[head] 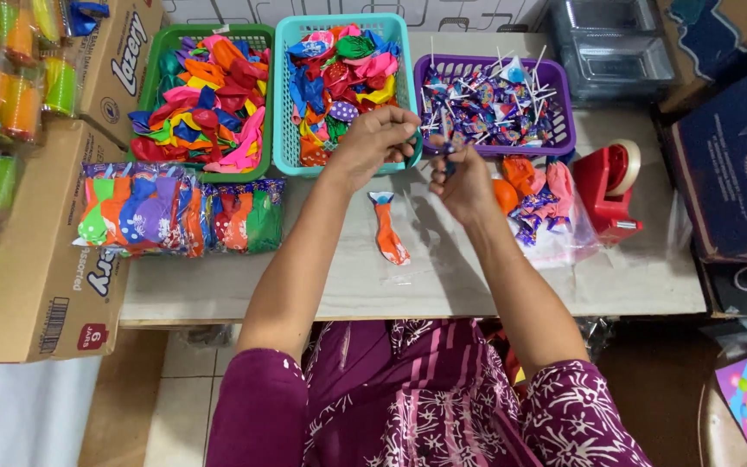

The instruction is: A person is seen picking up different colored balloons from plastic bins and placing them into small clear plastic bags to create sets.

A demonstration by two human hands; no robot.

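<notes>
My left hand (375, 141) is raised over the front edge of the teal basket (284, 104) of balloons, its fingers pinched together on something small that I cannot make out. Close beside it, my right hand (462, 183) holds a small wrapped lollipop (449, 152) by its fingertips, above the white table (443, 277). An orange balloon in a clear sleeve (388, 228) lies on the table just below and between both hands. To the right of my right hand sits a pile of orange and pink balloons with sweets (536, 192).
A green basket (257, 35) of balloons and a purple basket (555, 86) of lollipops flank the teal one. Packs of balloons (175, 209) lie at the left. A red tape dispenser (611, 188) stands at the right. Cardboard boxes (36, 268) crowd the left edge.
</notes>
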